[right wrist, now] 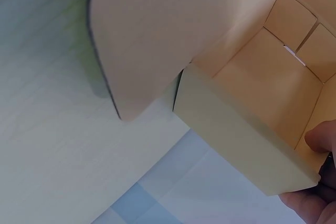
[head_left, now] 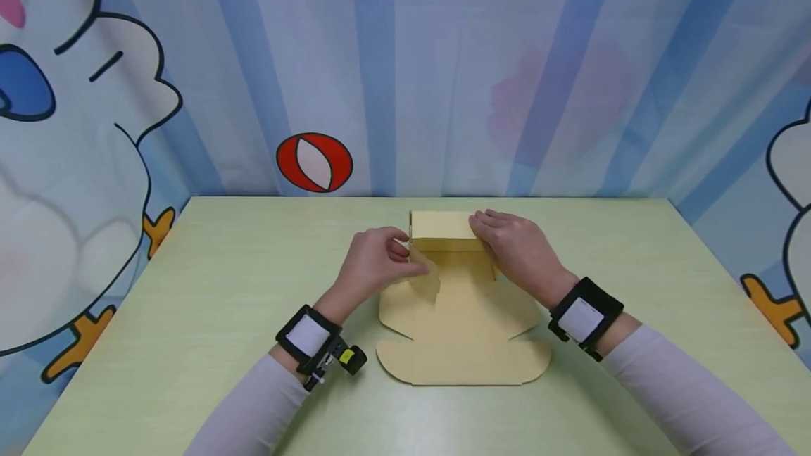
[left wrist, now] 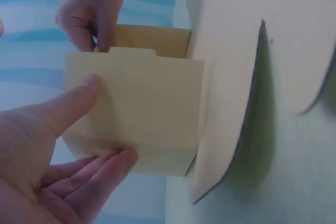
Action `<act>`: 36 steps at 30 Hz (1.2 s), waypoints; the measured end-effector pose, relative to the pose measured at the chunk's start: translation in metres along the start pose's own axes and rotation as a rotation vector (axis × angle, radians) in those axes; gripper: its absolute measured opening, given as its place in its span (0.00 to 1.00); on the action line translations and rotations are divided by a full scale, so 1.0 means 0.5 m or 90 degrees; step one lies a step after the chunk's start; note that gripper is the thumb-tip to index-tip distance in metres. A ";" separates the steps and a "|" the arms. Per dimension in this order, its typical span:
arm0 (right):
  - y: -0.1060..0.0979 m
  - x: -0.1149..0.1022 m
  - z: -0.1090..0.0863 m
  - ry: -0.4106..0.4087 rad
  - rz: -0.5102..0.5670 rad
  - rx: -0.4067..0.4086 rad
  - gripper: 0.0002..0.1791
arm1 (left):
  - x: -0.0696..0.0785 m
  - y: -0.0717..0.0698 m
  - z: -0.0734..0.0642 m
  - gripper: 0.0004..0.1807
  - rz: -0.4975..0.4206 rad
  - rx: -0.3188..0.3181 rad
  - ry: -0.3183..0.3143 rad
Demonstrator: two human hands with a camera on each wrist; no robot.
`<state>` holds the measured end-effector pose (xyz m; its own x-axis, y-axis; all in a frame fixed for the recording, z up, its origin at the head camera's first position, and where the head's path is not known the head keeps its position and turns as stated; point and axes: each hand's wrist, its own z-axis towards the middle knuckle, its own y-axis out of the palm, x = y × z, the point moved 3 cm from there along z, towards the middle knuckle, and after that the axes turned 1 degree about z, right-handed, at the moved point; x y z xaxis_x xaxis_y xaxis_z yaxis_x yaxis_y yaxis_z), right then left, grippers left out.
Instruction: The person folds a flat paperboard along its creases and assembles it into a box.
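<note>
Standing at the far end of a flat, lobed cardboard panel (head_left: 465, 350), a partly folded cardboard box (head_left: 446, 226) sits between the two hands in the head view. The left hand (head_left: 378, 259) is at the box's left side, holding its tabbed side flap (head_left: 426, 286); the right hand (head_left: 522, 252) grips the box's right side. Under the box spreads a pale wood-grain table (head_left: 253, 266). Behind it hangs a blue-striped cloth (head_left: 418, 55), with a red-and-white ball (head_left: 315, 162) pictured left of the box and a white cartoon figure (head_left: 63, 195) farther left. In the left wrist view, the left thumb lies on the flap's face, the fingers bent against the box's adjoining wall. In the right wrist view, the right thumb reaches inside the open box, fingers outside, pinching its wall.
</note>
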<state>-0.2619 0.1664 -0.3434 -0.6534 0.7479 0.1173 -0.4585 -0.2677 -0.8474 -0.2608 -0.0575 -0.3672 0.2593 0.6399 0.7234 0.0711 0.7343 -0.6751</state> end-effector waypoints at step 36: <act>-0.001 -0.004 -0.001 0.002 -0.003 -0.007 0.18 | 0.015 0.049 0.057 0.12 0.188 0.069 0.038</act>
<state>-0.2602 0.1653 -0.3436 -0.6497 0.7508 0.1195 -0.4543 -0.2574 -0.8529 -0.2845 -0.0282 -0.3741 0.3103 0.8171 0.4858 -0.1188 0.5404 -0.8330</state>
